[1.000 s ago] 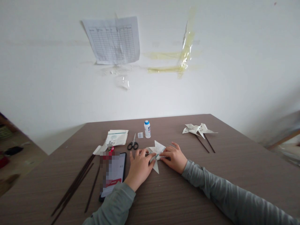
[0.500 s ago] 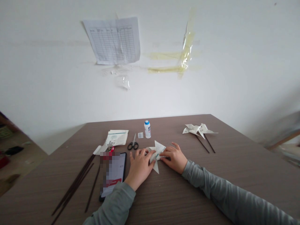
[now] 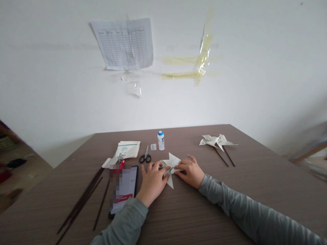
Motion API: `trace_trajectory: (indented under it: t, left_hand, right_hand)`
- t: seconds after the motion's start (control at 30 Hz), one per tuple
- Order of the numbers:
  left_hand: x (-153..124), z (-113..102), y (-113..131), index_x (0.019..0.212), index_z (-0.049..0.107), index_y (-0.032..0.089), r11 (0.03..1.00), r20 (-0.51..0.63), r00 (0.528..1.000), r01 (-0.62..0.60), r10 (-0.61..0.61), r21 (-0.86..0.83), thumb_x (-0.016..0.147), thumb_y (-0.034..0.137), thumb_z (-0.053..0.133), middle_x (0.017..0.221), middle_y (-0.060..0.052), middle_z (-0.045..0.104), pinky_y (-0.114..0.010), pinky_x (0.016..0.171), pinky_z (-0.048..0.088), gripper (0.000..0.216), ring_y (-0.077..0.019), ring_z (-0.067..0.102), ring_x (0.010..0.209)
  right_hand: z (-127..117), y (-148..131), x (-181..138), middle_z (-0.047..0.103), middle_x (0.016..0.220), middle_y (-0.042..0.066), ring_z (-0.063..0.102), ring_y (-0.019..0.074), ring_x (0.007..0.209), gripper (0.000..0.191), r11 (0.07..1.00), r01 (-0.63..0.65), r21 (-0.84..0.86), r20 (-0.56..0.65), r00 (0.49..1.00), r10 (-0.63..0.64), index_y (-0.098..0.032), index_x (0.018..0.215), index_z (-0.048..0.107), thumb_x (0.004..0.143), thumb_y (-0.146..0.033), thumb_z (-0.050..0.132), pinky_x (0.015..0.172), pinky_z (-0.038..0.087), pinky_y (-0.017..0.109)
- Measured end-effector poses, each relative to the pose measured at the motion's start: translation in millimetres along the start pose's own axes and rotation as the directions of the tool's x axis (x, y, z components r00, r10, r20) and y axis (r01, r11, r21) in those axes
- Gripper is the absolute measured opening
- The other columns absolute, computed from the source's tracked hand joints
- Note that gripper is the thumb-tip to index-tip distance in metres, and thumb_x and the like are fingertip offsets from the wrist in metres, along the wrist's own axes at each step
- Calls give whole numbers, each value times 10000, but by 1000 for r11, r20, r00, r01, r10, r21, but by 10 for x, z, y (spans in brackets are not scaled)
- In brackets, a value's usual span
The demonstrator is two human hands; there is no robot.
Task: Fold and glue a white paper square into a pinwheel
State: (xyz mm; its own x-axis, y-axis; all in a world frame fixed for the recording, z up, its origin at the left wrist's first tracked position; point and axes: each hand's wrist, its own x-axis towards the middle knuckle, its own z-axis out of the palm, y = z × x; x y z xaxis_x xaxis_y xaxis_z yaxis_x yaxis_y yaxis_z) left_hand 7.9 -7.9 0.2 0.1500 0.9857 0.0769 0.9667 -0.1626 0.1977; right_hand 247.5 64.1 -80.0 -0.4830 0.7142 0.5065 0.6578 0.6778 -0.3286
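A paper pinwheel (image 3: 173, 160) made of printed paper lies on the table between my hands, its pointed blades sticking out toward the wall and toward me. My left hand (image 3: 153, 180) grips its left side, thumb and forefinger close to the centre. From the right, my right hand (image 3: 190, 171) pinches another folded part of the paper. The fingers cover much of the middle. Beyond my left hand lie black-handled scissors (image 3: 145, 157), and a white glue bottle (image 3: 160, 141) with a blue cap stands past the pinwheel.
Two pinwheels on brown sticks (image 3: 217, 141) lie at the right back. On the left are a phone (image 3: 125, 190), several dark sticks (image 3: 81, 200), a stack of paper squares (image 3: 127, 149) and a small red box (image 3: 119, 166). A small clear piece (image 3: 153, 147) lies beside the bottle.
My left fingertips have shifted slightly at the pinwheel's centre. Both hands otherwise stay in place on the paper.
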Motion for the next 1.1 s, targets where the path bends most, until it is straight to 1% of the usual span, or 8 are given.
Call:
trace_trajectory:
  t: [0.13,0.3,0.43,0.53,0.67,0.8,0.93,1.1]
  left_hand:
    - [5,29,-26,1629,948,454,1000,-16,1000,-17,17,-7,1216,278,798,1633,-136,876,-962,1483,441,474,-476,726,1610]
    - [22,65,-37,1640,935,448,1000,-27,1000,-10,10,-7,1198,284,822,1644,-136,874,-962,1477,443,485,-476,720,1625]
    - [22,54,-14,1701,894,470,1000,-35,999,7,-6,17,1187,279,848,1649,-124,878,-942,1477,473,550,-478,728,1645]
    - [14,40,-5,1674,913,480,1000,-37,999,0,1,25,1193,264,842,1632,-119,889,-950,1473,475,531,-481,740,1639]
    - [5,19,1,1605,958,480,1000,-25,1000,-8,8,5,1198,259,836,1628,-129,887,-978,1465,462,479,-497,750,1625]
    - [6,5,12,1628,945,495,1000,7,1000,-1,1,19,1222,277,800,1658,-127,873,-979,1480,435,484,-486,726,1648]
    - [14,3,15,1634,941,501,1000,16,1000,5,-5,15,1217,285,795,1666,-123,864,-977,1482,428,491,-482,713,1649]
    - [20,1,8,1636,940,486,1000,20,1000,5,-5,3,1206,290,793,1687,-123,854,-968,1491,413,494,-484,706,1653]
  right_hand:
    - [-3,-2,6,986,1088,69,929,351,1062,158,1000,6,-2,-12,1000,-6,-380,1184,1033,1100,-281,943,1400,596,690]
    - [14,10,13,991,1087,68,934,358,1066,151,1000,-4,1,-13,1000,4,-379,1174,1033,1108,-280,940,1395,598,696]
    - [23,26,6,1004,1130,67,942,361,1091,169,1000,-17,10,-7,1000,17,-377,1189,1038,1118,-278,920,1417,587,699]
    - [17,27,5,1011,1169,75,949,371,1122,177,1000,-24,15,9,1000,24,-370,1208,1038,1128,-280,908,1437,568,718]
    - [1,9,12,999,1144,87,943,380,1128,167,999,-44,9,32,999,44,-379,1208,1039,1130,-299,915,1440,560,729]
    - [-6,-1,13,993,1135,91,937,373,1125,168,999,-45,-1,34,998,45,-370,1211,1038,1133,-290,912,1436,564,714]
    - [4,15,8,999,1129,87,938,361,1116,171,1000,-20,-14,14,1000,20,-367,1212,1035,1136,-274,913,1418,587,697]
    - [15,34,14,1000,1137,97,945,370,1115,166,1000,-11,-22,19,1000,11,-361,1223,1038,1145,-289,910,1416,595,714]
